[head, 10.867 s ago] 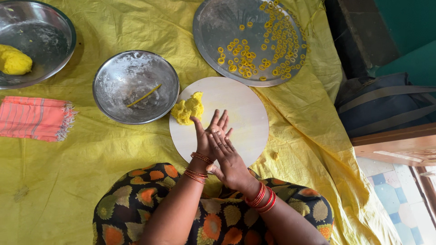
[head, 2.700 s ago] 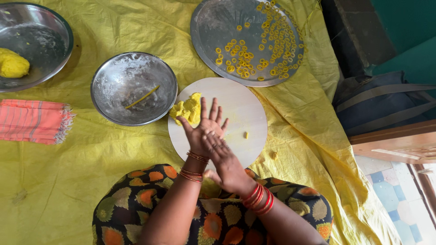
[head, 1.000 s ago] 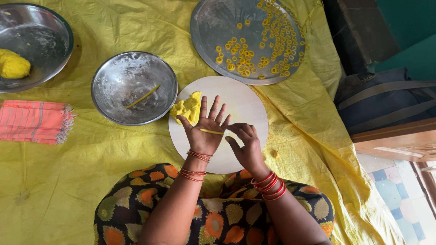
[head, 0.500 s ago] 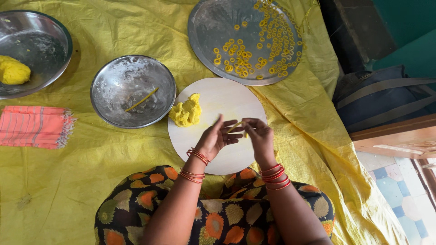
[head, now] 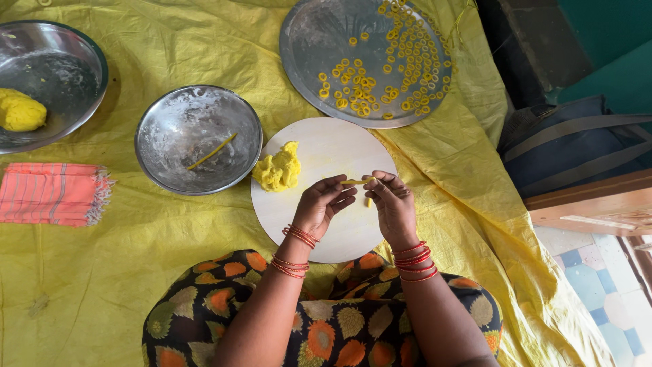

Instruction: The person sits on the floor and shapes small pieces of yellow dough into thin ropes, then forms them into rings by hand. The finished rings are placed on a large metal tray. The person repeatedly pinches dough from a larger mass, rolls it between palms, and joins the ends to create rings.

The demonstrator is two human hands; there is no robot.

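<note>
We see the left hand (head: pixel 324 204) and right hand (head: pixel 394 204) pinching a thin yellow dough strand (head: pixel 356 181) by its two ends. It hangs level above the round white board (head: pixel 319 224), near its right edge, its long axis running left to right.
</note>
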